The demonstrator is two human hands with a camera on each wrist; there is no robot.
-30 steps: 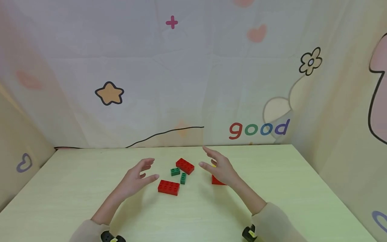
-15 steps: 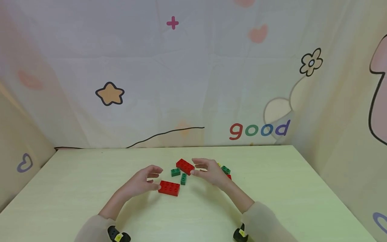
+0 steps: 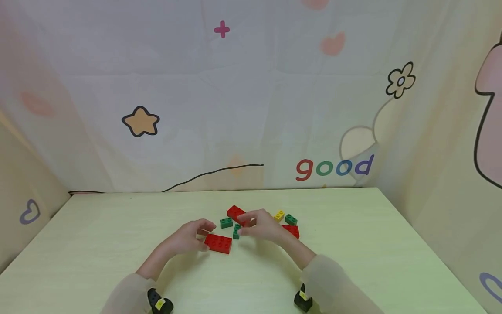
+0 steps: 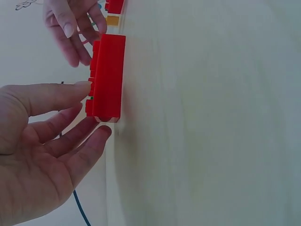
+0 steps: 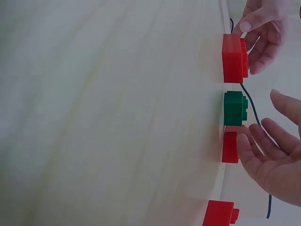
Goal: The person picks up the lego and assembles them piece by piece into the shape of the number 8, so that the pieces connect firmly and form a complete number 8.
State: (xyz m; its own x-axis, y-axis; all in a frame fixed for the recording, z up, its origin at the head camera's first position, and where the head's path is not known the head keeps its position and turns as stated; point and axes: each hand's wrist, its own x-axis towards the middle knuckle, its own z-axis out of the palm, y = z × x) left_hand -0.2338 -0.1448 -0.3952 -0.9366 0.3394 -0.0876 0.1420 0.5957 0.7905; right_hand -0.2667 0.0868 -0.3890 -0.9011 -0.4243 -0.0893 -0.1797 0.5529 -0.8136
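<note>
In the head view, my left hand (image 3: 188, 237) is at the left end of the near red building brick (image 3: 218, 244), its thumb and fingers parted. The left wrist view has the thumb by the studs of this red brick (image 4: 109, 77) and the other fingers past its end; contact is unclear. My right hand (image 3: 263, 225) hovers with spread fingers over a small green brick (image 3: 236, 232), partly covering the far red brick (image 3: 234, 212). From the right wrist, nothing is seen between the right hand's (image 5: 277, 160) fingers, and the green brick (image 5: 233, 108) stands apart from them.
Left of the far red brick lies another small green brick (image 3: 226, 223). Beyond the right wrist are a yellow brick (image 3: 279, 215), a green brick (image 3: 291, 219) and a partly hidden red brick (image 3: 292, 231). A printed cloth (image 3: 176, 144) hangs behind the pale table (image 3: 98, 244).
Both hands have moved inward and lower. The left hand has come up to the near red brick; the right has moved left, uncovering the yellow and green bricks on the right.
</note>
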